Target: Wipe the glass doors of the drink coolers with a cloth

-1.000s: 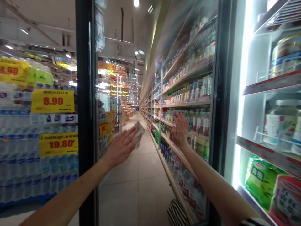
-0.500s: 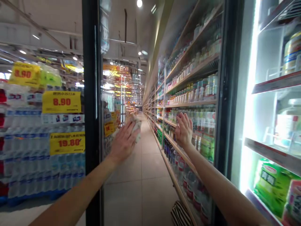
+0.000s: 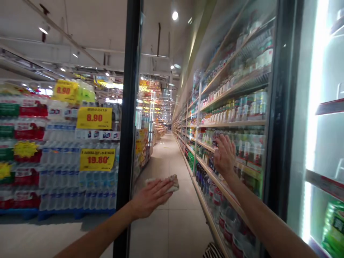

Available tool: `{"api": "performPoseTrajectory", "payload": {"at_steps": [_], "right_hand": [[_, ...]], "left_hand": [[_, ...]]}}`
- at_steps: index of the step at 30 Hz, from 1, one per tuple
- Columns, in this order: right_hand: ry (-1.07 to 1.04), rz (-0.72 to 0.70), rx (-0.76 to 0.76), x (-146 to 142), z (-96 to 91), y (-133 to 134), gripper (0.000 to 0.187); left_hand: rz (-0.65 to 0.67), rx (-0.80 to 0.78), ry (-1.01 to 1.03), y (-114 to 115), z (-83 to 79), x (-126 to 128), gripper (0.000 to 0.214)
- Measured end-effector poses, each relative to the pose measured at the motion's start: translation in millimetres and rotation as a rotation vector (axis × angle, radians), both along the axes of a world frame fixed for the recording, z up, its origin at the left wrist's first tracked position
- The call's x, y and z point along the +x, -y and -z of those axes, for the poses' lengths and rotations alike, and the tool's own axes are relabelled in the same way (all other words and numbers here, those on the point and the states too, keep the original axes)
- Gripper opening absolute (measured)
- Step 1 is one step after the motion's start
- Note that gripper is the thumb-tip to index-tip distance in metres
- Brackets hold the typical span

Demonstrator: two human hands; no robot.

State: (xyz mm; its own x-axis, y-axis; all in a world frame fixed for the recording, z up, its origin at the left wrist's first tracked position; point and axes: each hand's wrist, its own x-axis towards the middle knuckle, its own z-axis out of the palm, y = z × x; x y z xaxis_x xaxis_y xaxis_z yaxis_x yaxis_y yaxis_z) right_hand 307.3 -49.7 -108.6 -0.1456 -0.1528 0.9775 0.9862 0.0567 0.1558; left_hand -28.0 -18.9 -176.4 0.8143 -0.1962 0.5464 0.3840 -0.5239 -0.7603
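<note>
I face an open glass fridge door [image 3: 199, 107] in a supermarket aisle. My left hand [image 3: 152, 196] lies flat on the glass low down, fingers stretched out, pressing a crumpled white cloth [image 3: 172, 182] against it. My right hand [image 3: 225, 156] rests flat against the same pane higher and to the right, fingers spread and pointing up. Through the glass I see long shelves of bottles [image 3: 236, 107] and the tiled aisle floor [image 3: 166, 168].
The door's black frame [image 3: 127, 125] stands upright to the left of my left hand. Stacked water packs with yellow price signs [image 3: 94, 117] fill the left. The lit fridge interior [image 3: 319, 107] with green packs [image 3: 333, 225] is at the right.
My left hand with the cloth slid down the glass from about chest height to lower. My right hand stayed flat on the pane. My view swung left, so the door frame shifted right.
</note>
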Motion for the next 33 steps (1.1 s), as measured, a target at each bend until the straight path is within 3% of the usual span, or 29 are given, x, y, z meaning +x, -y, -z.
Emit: {"api": "performPoseTrajectory", "payload": {"at_steps": [2, 6, 11, 16, 21, 23, 25, 27, 31, 33], "right_hand": [[0.009, 0.002, 0.009, -0.1, -0.2, 0.2, 0.04], [0.014, -0.001, 0.047, 0.1, -0.4, -0.6, 0.039], [0.016, -0.006, 0.048, -0.2, -0.6, -0.8, 0.039], [0.006, -0.008, 0.042, -0.3, -0.5, 0.4, 0.04], [0.018, -0.012, 0.041, 0.8, -0.5, -0.1, 0.04], [0.022, -0.017, 0.038, 1.1, -0.6, -0.1, 0.041], [0.02, -0.025, 0.043, 1.0, -0.5, 0.2, 0.042], [0.007, -0.032, 0.034, 0.8, -0.3, 0.7, 0.042], [-0.014, -0.049, -0.001, 1.0, 0.3, 1.7, 0.042], [-0.007, -0.059, -0.008, 1.5, 0.6, 2.1, 0.042]], "left_hand": [[-0.028, 0.001, 0.03, -1.6, -0.4, 1.2, 0.048], [-0.091, -0.028, 0.339, -4.7, -21.5, 5.1, 0.044], [-0.004, 0.043, 0.011, -4.0, -33.2, 16.1, 0.042], [-0.096, -0.057, 0.415, -2.4, -47.5, 34.8, 0.045], [0.054, 0.031, -0.026, 1.7, -39.3, 50.2, 0.041], [0.038, 0.007, 0.032, 3.2, -46.3, 58.3, 0.042], [-0.021, -0.043, 0.225, 5.2, -54.2, 68.7, 0.044], [-0.043, -0.073, 0.292, 7.7, -52.1, 79.3, 0.043], [0.091, -0.015, -0.141, 10.7, -24.0, 90.1, 0.037], [0.104, -0.01, -0.227, 9.6, -22.0, 90.6, 0.038]]}}
